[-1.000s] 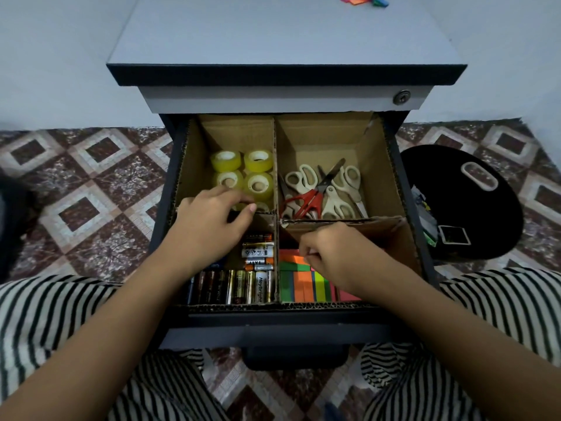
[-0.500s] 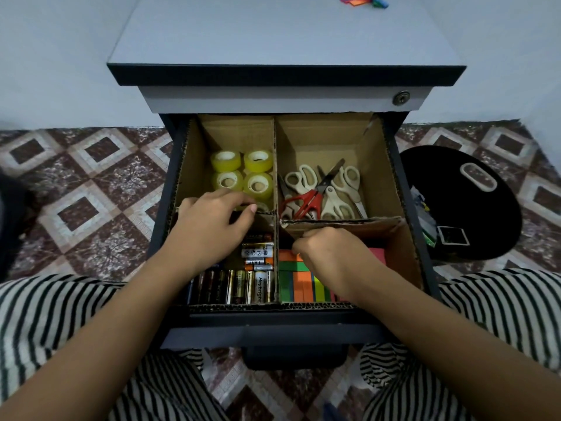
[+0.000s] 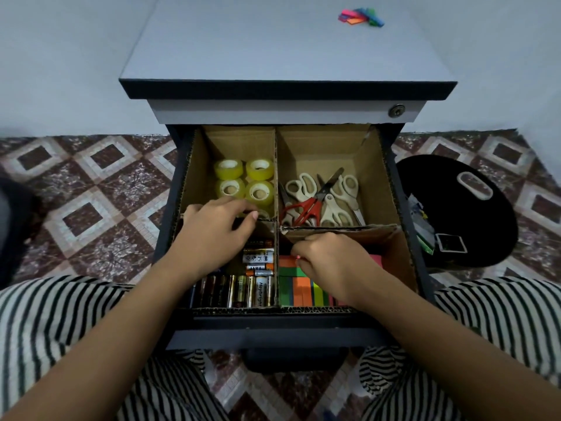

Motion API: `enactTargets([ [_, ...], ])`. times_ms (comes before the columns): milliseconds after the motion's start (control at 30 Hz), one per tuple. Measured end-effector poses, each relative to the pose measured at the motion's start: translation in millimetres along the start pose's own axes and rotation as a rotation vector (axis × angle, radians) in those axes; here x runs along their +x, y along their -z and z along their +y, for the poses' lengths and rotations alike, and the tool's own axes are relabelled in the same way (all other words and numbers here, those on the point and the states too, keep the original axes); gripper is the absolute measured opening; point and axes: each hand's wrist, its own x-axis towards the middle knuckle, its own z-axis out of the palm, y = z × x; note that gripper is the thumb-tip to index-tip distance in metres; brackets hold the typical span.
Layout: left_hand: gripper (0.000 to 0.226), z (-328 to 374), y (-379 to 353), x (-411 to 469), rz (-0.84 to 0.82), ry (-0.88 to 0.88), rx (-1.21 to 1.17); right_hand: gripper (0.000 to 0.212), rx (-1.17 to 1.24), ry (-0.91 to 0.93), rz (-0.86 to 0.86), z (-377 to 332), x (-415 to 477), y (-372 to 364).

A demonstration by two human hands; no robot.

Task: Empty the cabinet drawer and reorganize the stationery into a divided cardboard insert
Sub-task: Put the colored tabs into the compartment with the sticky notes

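The cabinet drawer [image 3: 291, 332] stands pulled out, holding a four-part cardboard insert [image 3: 391, 192]. Yellow tape rolls [image 3: 243, 180] fill the back left part, and scissors [image 3: 321, 199] lie in the back right. Batteries [image 3: 243, 290] are in the front left, coloured sticky-note pads [image 3: 300, 290] in the front right. My left hand [image 3: 212, 232] lies over the cross divider between tape and batteries, fingers behind it and thumb in front, pinching it. My right hand [image 3: 331, 262] is curled down into the sticky-note part, fingertips pinching a pad at its left side.
Loose coloured sticky flags [image 3: 361, 18] lie on the cabinet top [image 3: 273, 50]. A black round object [image 3: 461, 214] with some coloured packets at its edge sits on the tiled floor to the drawer's right. My striped trouser legs flank the drawer front.
My right hand has shifted a little left and lower in the sticky-note part, uncovering a pink pad at its right. My left hand has stayed on the divider.
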Motion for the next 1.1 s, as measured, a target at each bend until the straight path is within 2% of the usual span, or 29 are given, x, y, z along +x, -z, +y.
enactTargets([
  [167,0.028,0.1,1.1,-1.3,0.003,-0.001,-0.007,0.025,0.150,-0.012,0.055,-1.3,-9.1,15.4],
  [267,0.047,2.6,4.2,-2.9,0.044,-0.016,-0.082,0.024,0.318,-0.037,0.124,-3.1,-15.6,28.7],
  [300,0.046,5.6,7.2,-2.4,0.057,-0.021,-0.117,0.022,0.367,-0.046,0.163,-3.3,-16.6,35.7],
  [400,0.021,10.9,9.5,0.4,0.106,-0.047,-0.204,0.021,0.418,-0.064,0.275,-1.2,-15.7,54.7],
  [533,0.017,27.8,29.0,19.7,0.204,-0.164,-0.207,0.021,0.336,-0.011,0.600,10.2,0.8,94.7],
  [567,0.018,33.8,35.4,26.7,0.224,-0.195,-0.211,0.020,0.332,-0.023,0.631,13.4,5.8,107.2],
  [667,0.019,55.3,55.6,56.7,0.308,-0.275,-0.205,0.020,0.311,-0.140,0.583,27.1,23.8,145.4],
  [767,0.021,80.3,71.6,91.4,0.337,-0.323,-0.186,0.020,0.240,-0.168,0.672,46.5,43.7,171.2],
  [933,0.026,108.8,82.9,147.1,0.233,-0.281,-0.181,0.022,0.153,-0.300,0.705,81.0,78.1,193.7],
  [1100,0.030,121.9,73.9,192.1,0.111,-0.214,-0.106,0.031,0.121,-0.402,0.655,111.9,103.4,194.2],
])
